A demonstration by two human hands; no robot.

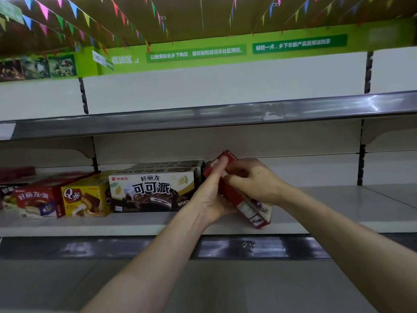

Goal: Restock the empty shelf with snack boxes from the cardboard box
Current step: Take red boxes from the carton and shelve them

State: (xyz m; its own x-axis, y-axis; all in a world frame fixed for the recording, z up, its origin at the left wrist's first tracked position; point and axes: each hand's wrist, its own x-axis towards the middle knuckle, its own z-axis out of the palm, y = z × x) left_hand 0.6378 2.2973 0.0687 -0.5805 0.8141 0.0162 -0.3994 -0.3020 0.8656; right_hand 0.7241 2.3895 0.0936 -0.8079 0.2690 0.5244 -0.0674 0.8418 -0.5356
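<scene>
A red snack box (247, 201) is tilted over the white middle shelf (327, 208), its lower corner close to the shelf's front edge. My left hand (208, 195) grips its left side, fingers reaching up to the top corner. My right hand (255, 181) is curled over its top and right side. Just left of it stands a cream and brown cocoa pie box (151, 190) with more of the same stacked behind. The cardboard box is out of view.
Further left on the same shelf sit a yellow cake box (85, 198) and a red pie box (37, 202). The upper shelf (203, 118) overhangs the work area. A lower shelf (67, 283) lies below my forearms.
</scene>
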